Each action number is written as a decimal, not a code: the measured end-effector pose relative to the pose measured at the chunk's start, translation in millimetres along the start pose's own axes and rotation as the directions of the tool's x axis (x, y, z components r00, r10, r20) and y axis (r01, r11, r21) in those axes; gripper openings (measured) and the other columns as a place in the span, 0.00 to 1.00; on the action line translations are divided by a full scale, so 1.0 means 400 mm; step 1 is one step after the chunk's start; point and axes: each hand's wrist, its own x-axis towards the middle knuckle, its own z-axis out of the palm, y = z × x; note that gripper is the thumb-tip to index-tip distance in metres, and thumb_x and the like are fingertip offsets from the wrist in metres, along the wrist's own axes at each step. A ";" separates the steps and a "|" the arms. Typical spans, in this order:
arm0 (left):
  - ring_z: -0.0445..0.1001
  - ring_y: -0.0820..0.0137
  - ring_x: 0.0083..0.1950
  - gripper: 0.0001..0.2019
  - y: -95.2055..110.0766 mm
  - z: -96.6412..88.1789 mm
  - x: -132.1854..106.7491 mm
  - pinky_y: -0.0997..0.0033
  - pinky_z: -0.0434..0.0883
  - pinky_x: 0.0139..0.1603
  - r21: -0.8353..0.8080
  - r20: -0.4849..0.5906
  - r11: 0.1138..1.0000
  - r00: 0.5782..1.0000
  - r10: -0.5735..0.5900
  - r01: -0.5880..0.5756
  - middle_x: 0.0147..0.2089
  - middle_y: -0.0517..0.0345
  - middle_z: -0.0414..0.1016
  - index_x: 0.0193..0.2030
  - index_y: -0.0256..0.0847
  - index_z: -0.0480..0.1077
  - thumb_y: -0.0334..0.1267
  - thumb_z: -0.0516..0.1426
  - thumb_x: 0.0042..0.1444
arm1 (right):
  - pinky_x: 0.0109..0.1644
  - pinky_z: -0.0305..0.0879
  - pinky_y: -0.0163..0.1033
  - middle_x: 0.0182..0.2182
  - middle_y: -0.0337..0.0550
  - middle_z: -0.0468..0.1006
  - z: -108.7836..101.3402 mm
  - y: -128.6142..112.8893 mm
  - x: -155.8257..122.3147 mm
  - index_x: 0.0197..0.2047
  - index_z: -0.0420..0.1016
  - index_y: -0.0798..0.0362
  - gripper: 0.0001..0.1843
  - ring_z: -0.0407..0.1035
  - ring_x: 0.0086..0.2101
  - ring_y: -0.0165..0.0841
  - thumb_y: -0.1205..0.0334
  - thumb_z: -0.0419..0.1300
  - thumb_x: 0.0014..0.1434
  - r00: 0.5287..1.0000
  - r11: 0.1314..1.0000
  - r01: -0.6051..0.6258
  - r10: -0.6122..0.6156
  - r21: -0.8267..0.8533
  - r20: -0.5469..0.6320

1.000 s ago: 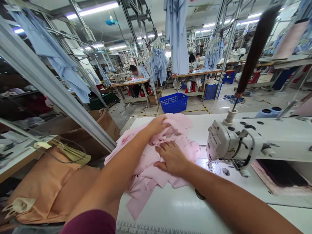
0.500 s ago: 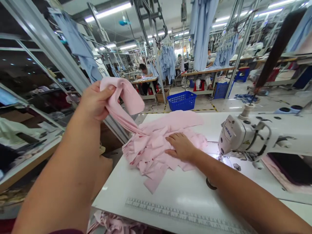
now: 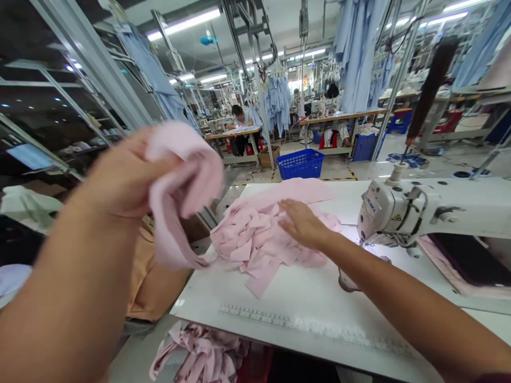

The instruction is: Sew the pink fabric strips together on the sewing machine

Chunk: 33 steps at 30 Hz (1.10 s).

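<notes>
My left hand (image 3: 131, 170), smeared by motion, is closed around a folded bundle of pink fabric strips (image 3: 171, 244) in the air left of the table. The bundle's tail hangs down beside the table's left edge. My right hand (image 3: 301, 221) lies flat, palm down, on a loose heap of pink fabric pieces (image 3: 255, 239) on the white sewing table (image 3: 207, 298). Its fingers are stretched out and grip nothing that I can see. Right of the heap stands a white sewing machine (image 3: 387, 207), its needle area partly behind my right forearm.
A ruler scale (image 3: 279, 319) runs along the table's front edge. More pink pieces (image 3: 207, 351) hang below it. Beyond the table are a blue basket (image 3: 300, 164) and a co-worker (image 3: 239, 119) at another bench. A dark flat item (image 3: 471, 260) lies under the machine arm.
My left hand has moved left and nearer with the pink bundle, drawing its tail off the heap. My right hand stays on the heap. The view has shifted slightly.
</notes>
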 end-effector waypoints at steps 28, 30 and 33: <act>0.73 0.65 0.45 0.20 -0.239 0.497 -0.260 0.65 0.69 0.49 -0.109 0.846 0.938 0.526 -0.086 0.328 0.42 0.54 0.74 0.45 0.37 0.67 0.39 0.65 0.46 | 0.17 0.61 0.22 0.27 0.36 0.77 -0.463 -0.171 -0.240 0.57 0.71 0.51 0.26 0.73 0.21 0.29 0.63 0.67 0.54 0.898 0.668 -0.438 0.354 0.601 0.261; 0.73 0.63 0.47 0.19 -0.246 0.460 -0.292 0.63 0.68 0.52 -0.022 0.848 0.956 0.513 -0.138 0.294 0.43 0.54 0.74 0.44 0.38 0.68 0.40 0.64 0.45 | 0.19 0.60 0.21 0.28 0.36 0.78 -0.481 -0.204 -0.190 0.57 0.69 0.55 0.27 0.74 0.22 0.32 0.70 0.65 0.54 0.888 0.676 -0.448 0.413 0.584 0.204; 0.72 0.58 0.50 0.25 -0.259 0.401 -0.341 0.59 0.68 0.53 0.148 0.799 0.944 0.526 -0.290 0.294 0.47 0.51 0.73 0.47 0.37 0.67 0.43 0.65 0.42 | 0.26 0.58 0.24 0.35 0.39 0.77 -0.508 -0.240 -0.126 0.53 0.70 0.65 0.17 0.75 0.33 0.39 0.72 0.56 0.60 0.874 0.663 -0.472 0.439 0.581 0.208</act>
